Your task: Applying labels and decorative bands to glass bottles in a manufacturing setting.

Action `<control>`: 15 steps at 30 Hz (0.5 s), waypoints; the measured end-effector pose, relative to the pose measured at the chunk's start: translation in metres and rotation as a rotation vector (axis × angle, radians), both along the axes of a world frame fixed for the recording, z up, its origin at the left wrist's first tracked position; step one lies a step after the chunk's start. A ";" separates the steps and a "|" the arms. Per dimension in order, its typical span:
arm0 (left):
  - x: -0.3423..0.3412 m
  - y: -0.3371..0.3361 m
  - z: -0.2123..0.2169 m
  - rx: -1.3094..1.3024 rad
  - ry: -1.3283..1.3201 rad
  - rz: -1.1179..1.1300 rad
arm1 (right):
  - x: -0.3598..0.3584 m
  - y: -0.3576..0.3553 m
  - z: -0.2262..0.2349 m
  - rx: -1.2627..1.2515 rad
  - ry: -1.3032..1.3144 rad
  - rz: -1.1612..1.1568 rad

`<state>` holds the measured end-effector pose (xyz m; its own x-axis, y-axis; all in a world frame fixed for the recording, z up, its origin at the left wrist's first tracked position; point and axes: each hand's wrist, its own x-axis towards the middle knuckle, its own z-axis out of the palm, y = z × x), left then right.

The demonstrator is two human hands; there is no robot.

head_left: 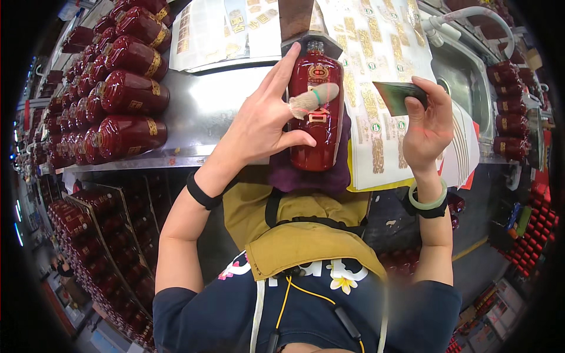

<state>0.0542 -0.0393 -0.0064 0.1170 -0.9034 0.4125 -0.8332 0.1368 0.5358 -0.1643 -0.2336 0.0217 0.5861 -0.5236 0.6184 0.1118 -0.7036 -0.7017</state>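
Note:
A red glass bottle (pixel 316 112) with gold decoration lies in front of me, its clear threaded neck pointing away, on a purple cloth (pixel 315 179). My left hand (pixel 262 120) rests over the bottle's left side with its fingers spread. One finger wears a beige cloth finger cover with a green band and lies across the gold marking, hiding part of it. To the right of the bottle and apart from it, my right hand (pixel 428 126) pinches a thin, dark, flat scraper (pixel 400 97) between thumb and fingers.
Stacked red bottles (pixel 132 97) line the bench's left side. White sheets of gold decals (pixel 371 53) lie right of the bottle, more decal sheets (pixel 235 29) at the far left. A metal sink (pixel 462 70) with a white tap stands at right. Bottle racks (pixel 82 223) are below left.

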 end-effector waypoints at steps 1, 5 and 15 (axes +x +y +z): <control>-0.001 -0.001 0.001 -0.006 -0.001 -0.020 | 0.001 0.000 0.001 0.002 -0.010 0.006; 0.008 -0.001 0.004 -0.011 -0.031 -0.115 | 0.003 0.000 0.001 -0.017 -0.002 -0.009; 0.019 -0.017 -0.003 -0.135 0.233 -0.018 | 0.039 0.009 0.011 -0.575 0.083 0.127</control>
